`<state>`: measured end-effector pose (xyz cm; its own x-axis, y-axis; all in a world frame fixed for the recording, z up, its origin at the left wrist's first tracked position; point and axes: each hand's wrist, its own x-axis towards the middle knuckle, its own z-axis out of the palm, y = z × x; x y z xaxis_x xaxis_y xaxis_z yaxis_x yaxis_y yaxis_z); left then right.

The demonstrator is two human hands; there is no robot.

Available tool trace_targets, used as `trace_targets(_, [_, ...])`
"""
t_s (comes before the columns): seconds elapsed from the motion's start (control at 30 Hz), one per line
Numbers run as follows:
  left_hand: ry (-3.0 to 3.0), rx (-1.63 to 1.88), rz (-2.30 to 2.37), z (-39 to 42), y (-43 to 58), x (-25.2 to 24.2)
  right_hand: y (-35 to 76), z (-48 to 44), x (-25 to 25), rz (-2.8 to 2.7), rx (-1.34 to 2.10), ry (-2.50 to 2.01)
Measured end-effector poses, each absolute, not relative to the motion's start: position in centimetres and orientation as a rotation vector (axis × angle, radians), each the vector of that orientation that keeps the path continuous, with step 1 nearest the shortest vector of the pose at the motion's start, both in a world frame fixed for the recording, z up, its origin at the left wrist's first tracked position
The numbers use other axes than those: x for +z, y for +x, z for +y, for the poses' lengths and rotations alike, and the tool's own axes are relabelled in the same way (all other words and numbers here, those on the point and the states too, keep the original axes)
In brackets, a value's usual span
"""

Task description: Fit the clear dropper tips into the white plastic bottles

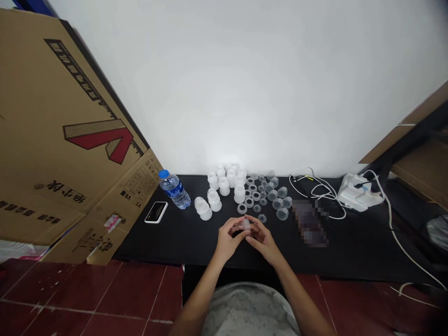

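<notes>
"What are the hands on?"

"The left hand (227, 239) and right hand (263, 241) meet above the black table (168, 245), their fingers (234, 225) curled and clasping a small clear plastic piece (245, 225) between them."

"Where is that piece?"

"Over the table's middle, towards its front edge, just before a clear plastic ring (241, 209), with clear plastic cups (278, 203) and white plastic parts (214, 199) beyond."

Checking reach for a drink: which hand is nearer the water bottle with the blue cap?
Left. The left hand sits right of the water bottle; the right hand lies farther right, beyond the small clear plastic piece both hold.
</notes>
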<state>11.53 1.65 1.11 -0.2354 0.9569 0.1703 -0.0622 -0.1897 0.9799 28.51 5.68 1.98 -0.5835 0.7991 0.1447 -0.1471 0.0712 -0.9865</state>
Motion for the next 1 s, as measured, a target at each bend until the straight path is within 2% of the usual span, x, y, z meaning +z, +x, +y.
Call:
trace_targets(0.3, [1.126, 1.536, 1.311, 1.7, 11.5, 1.0, 28.2, 5.6, 1.7, -1.584, 1.517, -0.679])
trace_targets(0.57, [1.476, 1.585, 1.457, 1.6, 11.8, 2.6, 27.9, 5.6, 0.3, -1.513, 1.285, -0.854])
trace_targets(0.73, [1.456, 1.692, 1.597, 4.3, 11.8, 4.0, 27.6, 5.8, -0.1, -1.518, 1.251, -0.854])
trace_targets(1.0, [1.737, 1.718, 1.736, 9.8, 10.8, 6.2, 27.8, 6.2, -1.1, -1.502, 1.213, -0.818])
